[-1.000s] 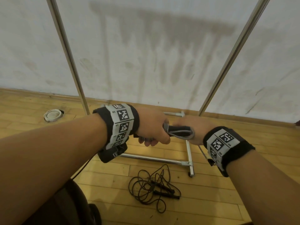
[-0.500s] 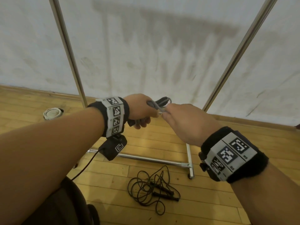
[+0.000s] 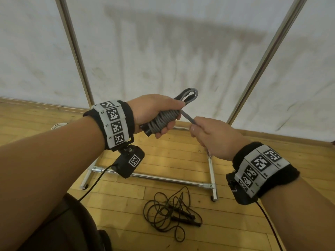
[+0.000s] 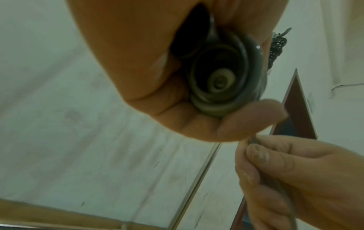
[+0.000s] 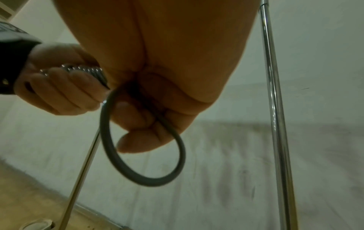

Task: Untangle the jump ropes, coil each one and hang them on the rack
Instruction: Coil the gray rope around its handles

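On a wood floor (image 3: 181,156) by a stained white wall (image 3: 163,51), the left hand (image 3: 154,111) grips the grey rope (image 3: 164,120) bundle, pointing far-right, while the right hand (image 3: 213,138) pinches its tail; a black rope (image 3: 170,212) lies tangled near the rack (image 3: 154,176).

grey jump rope (image 3: 164,119): matte grey cord, black handle end
black jump rope (image 3: 170,212): all black, cord and handles
rack (image 3: 154,176): shiny silver chrome tubes
floor (image 3: 181,153): yellow-tan wood planks, visible grain
wall (image 3: 172,51): off-white, brownish-grey smudges and streaks
wristbands (image 3: 116,122): black bands, light-grey panels with black-and-white square code patterns
round object on floor (image 3: 58,125): whitish, blurred
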Demonstrator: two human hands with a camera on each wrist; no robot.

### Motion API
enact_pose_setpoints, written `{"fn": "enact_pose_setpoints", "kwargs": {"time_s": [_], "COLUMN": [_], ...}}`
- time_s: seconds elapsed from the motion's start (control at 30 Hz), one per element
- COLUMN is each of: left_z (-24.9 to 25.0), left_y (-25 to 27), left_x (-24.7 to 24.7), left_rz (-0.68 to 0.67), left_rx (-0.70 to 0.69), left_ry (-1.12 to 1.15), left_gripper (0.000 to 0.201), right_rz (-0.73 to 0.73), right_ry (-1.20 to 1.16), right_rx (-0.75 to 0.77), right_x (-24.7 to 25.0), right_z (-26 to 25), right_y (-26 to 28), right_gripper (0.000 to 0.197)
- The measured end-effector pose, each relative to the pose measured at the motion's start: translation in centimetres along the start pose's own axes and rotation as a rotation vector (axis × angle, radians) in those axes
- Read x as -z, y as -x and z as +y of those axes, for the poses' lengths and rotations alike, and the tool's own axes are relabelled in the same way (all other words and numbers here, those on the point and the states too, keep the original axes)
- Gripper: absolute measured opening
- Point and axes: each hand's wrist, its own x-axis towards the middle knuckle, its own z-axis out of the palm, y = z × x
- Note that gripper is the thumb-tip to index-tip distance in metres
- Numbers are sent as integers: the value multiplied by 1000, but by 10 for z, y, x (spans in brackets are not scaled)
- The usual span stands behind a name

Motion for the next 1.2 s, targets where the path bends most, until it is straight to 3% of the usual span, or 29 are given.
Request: {"fn": "enact_pose_setpoints", "kwargs": {"time_s": [0.13, 0.2, 0.27, 0.37, 0.47, 0.63, 0.77, 1.0, 1.2], "left_z": [4, -1, -14, -39, -53, -47, -33, -18, -9], "left_y": [6, 8, 7, 2, -3, -14, -20, -16, -8], "left_x": [-17, -35, -56, -82, -90, -72, -56, -46, -52], "left_rz": [-180, -303, -374, -382, -308, 63, 238, 230, 142], "left_rx": [12, 116, 245, 334, 361, 337, 227, 28, -25], "left_ry": [-155, -367, -643, -1018, -1169, -921, -562, 78, 315], "left_gripper": [25, 18, 18, 21, 26, 28, 15, 22, 25], "right_rz": [-107, -210, -313, -374, -340, -164, -66, 138, 124], "right_ry": [22, 81, 244, 423, 487, 619, 578, 158, -70], "right_rx": [-1, -8, -11, -60, -44, 65, 53, 2, 25], "right_x": [0, -2, -7, -14, -12, 0, 6, 21, 26], "right_z": [10, 16, 19, 16, 8, -18, -24, -12, 6], "right_y": [2, 3, 2, -3, -7, -3, -1, 1, 3], "right_gripper": [23, 13, 18, 26, 21, 28, 25, 26, 32]}}
